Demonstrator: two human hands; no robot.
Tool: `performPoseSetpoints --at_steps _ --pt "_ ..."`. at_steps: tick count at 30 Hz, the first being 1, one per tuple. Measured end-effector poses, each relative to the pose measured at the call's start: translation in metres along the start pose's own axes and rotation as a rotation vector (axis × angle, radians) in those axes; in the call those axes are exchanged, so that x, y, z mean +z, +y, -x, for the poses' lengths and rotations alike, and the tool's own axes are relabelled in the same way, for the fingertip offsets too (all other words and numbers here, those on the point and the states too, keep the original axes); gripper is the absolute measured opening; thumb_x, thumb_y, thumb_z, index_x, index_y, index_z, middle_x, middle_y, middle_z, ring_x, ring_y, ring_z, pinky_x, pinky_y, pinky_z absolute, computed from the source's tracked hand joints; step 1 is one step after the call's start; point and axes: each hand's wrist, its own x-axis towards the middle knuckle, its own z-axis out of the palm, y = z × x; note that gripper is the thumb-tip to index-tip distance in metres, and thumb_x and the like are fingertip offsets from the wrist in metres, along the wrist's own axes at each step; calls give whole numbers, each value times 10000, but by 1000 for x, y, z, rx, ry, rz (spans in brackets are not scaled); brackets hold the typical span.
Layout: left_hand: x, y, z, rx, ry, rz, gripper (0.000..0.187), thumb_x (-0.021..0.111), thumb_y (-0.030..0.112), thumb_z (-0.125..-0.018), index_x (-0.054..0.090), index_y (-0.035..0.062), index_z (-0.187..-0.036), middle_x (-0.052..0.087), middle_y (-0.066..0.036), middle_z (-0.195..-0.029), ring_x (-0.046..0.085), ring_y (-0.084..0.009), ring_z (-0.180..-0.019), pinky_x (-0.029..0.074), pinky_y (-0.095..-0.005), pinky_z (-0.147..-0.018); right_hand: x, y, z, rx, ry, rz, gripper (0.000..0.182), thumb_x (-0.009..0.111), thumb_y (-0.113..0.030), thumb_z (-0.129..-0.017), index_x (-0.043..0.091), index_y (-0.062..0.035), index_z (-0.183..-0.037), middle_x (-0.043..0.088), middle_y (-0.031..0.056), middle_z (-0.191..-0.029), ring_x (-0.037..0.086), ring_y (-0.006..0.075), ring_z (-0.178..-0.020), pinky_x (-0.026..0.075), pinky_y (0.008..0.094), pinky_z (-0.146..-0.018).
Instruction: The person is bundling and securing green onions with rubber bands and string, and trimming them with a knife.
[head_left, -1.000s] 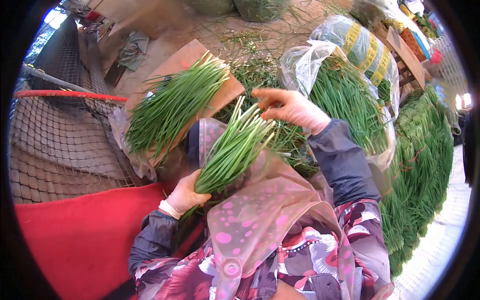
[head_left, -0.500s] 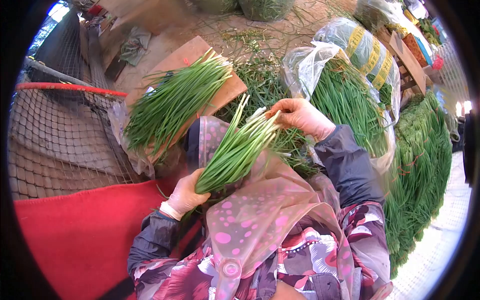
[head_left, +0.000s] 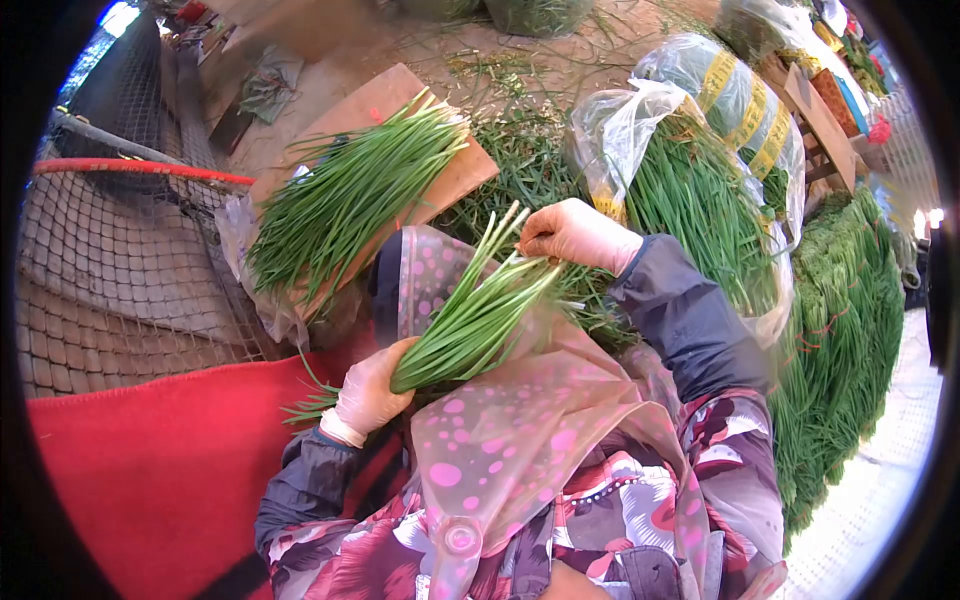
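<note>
My gloved left hand point(head_left: 374, 392) is wrapped round the green leaf end of a bunch of garlic chives point(head_left: 470, 325), held slantwise above my spotted plastic apron point(head_left: 520, 395). Some leaf tips stick out behind that hand on the left. At the pale stem end, my gloved right hand point(head_left: 580, 236) pinches with thumb and fingers together at the stems; exactly which stalks lie between them is hidden. A larger pile of chives point(head_left: 355, 190) rests on a tilted wooden board point(head_left: 470, 175) just beyond, with red ties by it.
Clear plastic bags point(head_left: 640, 120) of chives stand at the right, beside a tall stack of tied chives point(head_left: 835, 350). Loose leaves point(head_left: 520, 160) litter the ground ahead. Netting point(head_left: 130, 280) with a red rim and a red cloth point(head_left: 180, 460) lie at the left.
My right hand has shifted slightly left along the stem ends. Leaf tips now show behind my left wrist. The bunch stays in my left hand.
</note>
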Motion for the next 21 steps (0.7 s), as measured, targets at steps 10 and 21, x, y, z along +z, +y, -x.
performPoseSetpoints --at_steps 10,21 --pt "-49 -23 13 -404 -111 1001 464 695 -71 -708 542 -12 -1142 636 -105 -815 621 -178 -598 498 -260 -540 -52 124 7 660 76 973 163 608 -115 -770 754 -118 -841 712 113 -791 706 271 -723 534 431 -550" --pt "-57 -26 5 -352 -118 1094 447 697 -88 -719 529 -19 -1127 643 -124 -813 646 -196 -613 517 -283 -567 -22 -27 5 370 -417 -510 342 687 -289 -859 696 10 -1023 716 77 -922 658 152 -856 511 289 -819"
